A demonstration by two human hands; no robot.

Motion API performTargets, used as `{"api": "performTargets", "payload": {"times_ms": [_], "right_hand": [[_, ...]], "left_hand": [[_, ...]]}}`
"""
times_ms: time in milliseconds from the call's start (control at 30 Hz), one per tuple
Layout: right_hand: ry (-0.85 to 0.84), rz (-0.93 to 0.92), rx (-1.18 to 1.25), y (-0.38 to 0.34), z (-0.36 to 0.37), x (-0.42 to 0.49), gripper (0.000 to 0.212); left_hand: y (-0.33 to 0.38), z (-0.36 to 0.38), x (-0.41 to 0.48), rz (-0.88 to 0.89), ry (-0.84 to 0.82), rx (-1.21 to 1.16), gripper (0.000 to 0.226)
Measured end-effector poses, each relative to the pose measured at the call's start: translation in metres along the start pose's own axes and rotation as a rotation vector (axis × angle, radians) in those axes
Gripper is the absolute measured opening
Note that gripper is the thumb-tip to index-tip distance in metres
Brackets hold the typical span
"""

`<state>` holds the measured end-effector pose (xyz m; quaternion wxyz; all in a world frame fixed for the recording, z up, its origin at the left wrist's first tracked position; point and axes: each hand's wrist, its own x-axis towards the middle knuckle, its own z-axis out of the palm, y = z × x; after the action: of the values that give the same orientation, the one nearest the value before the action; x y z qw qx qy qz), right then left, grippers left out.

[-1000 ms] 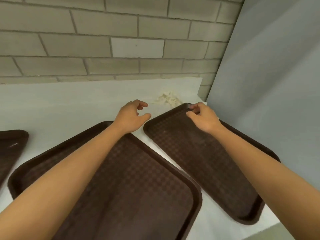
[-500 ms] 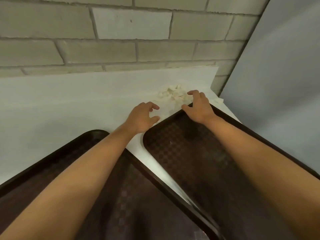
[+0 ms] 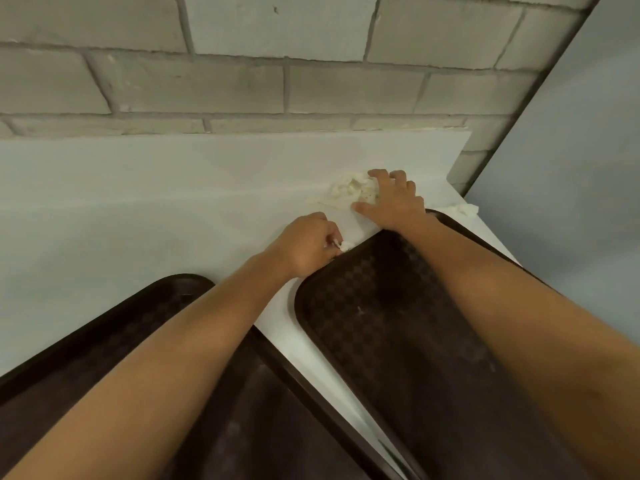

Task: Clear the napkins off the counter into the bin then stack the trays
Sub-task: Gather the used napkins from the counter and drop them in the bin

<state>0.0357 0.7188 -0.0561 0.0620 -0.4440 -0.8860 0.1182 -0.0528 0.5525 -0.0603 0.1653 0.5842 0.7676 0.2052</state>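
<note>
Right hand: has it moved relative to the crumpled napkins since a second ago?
Yes. The right hand left the tray's far corner and went forward toward the wall, and now rests on the crumpled napkins.

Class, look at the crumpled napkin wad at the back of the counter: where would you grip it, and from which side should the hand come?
Take the crumpled napkin wad across its raised, bunched middle, coming from above and the front. It lies loose on the counter near the brick wall, which probably rules out a rear approach. The right hand is already on its right side; the left hand pinches a small scrap.
</note>
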Motion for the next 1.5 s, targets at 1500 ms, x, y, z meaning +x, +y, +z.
{"api": "performTargets", "payload": {"times_ms": [1500], "right_hand": [[0.277,-0.32,0.469,-0.041,-0.064,-0.123,0.007]], "left_hand": [[0.041,-0.028,-0.091,-0.335,0.519,-0.583,0.014]]}}
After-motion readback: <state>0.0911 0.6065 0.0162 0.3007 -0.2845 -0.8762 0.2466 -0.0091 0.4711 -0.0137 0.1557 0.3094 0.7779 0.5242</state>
